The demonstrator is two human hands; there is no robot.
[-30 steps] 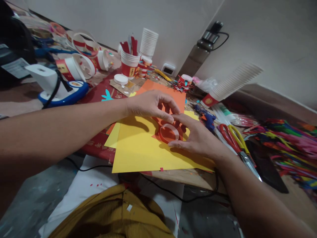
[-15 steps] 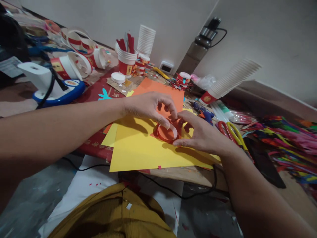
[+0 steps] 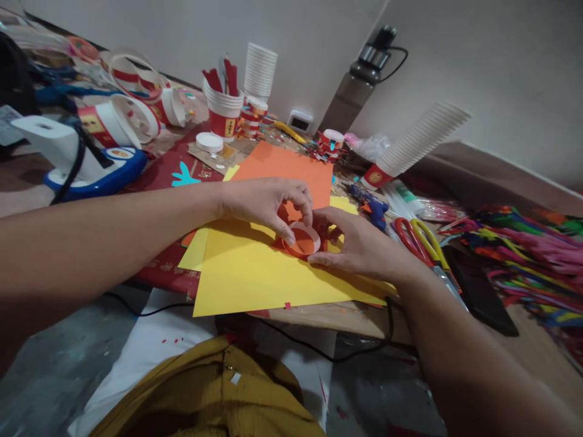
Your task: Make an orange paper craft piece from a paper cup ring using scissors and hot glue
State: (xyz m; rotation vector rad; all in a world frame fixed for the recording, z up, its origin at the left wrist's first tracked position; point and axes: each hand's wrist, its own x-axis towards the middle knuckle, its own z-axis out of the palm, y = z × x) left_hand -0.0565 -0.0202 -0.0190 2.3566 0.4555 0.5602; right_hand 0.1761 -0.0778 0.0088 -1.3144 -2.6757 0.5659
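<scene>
A small paper ring (image 3: 301,238), red outside and white at the rim, stands on a piece of orange paper lying over a yellow sheet (image 3: 255,273). My left hand (image 3: 264,203) comes from the left and pinches the ring's near-left wall between thumb and forefinger. My right hand (image 3: 359,246) lies on the yellow sheet at the ring's right, its thumb and forefinger curled round the ring's side. A larger orange sheet (image 3: 286,167) lies just behind both hands.
Red-and-yellow scissors (image 3: 416,240), a blue glue gun (image 3: 371,206) and a tipped stack of paper cups (image 3: 419,142) lie to the right, with colourful pipe cleaners (image 3: 523,243) beyond. Cut cups (image 3: 132,103), a cup of red strips (image 3: 223,109) and a white-blue device (image 3: 82,161) stand left. A cable (image 3: 319,349) hangs below the edge.
Both hands have closed in tighter on the ring, the left fingers now pinching its wall. The view has shifted slightly, so everything sits a little to the left.
</scene>
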